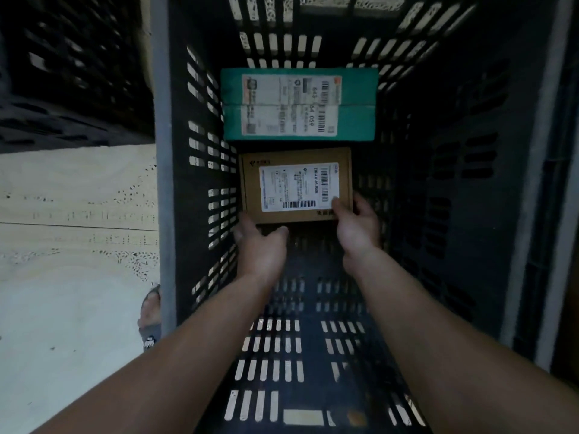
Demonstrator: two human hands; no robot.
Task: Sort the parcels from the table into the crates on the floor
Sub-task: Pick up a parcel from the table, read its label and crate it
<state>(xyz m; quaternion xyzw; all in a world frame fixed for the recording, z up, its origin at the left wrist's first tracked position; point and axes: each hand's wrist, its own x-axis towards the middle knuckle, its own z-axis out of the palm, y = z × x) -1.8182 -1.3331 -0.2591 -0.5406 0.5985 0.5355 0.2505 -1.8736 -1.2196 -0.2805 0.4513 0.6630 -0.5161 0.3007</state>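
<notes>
I look down into a deep dark slotted crate (175,195). A teal parcel (354,104) with a white label lies on its bottom at the far end. Just in front of it sits a small brown cardboard parcel (250,186) with a white shipping label. My right hand (357,227) holds the brown parcel's near right corner, thumb on top near the label. My left hand (260,242) is at the near left corner, fingers under the edge and thumb along the near side.
The near half of the crate's slotted floor (282,346) is bare. Another dark crate (72,73) stands at the upper left. Pale floor (69,233) lies to the left, where my sandalled foot (150,314) stands by the crate wall.
</notes>
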